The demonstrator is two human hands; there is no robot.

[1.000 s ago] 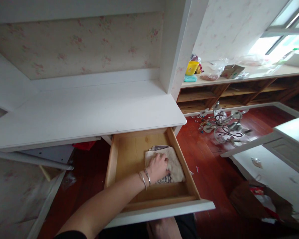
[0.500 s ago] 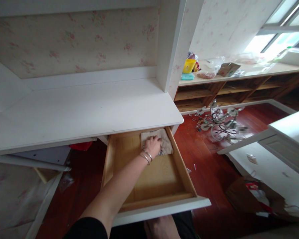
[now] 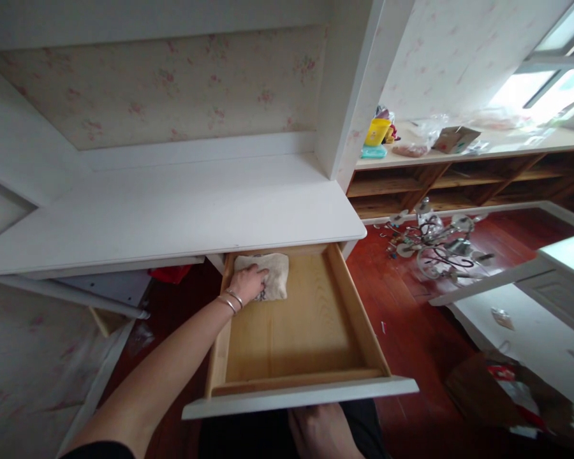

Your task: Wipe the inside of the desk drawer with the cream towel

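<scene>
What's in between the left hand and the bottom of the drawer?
The cloth does: in the head view it lies on the bottom of the drawer, and the left hand rests on top of it.

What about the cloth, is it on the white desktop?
No, the cloth lies inside the open drawer, under the left hand.

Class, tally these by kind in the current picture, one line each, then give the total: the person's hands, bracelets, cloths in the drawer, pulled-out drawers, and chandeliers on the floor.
Hands: 2 (left hand, right hand)
Bracelets: 2
Cloth: 1
Pulled-out drawer: 1
Chandelier: 1
Total: 7
</scene>
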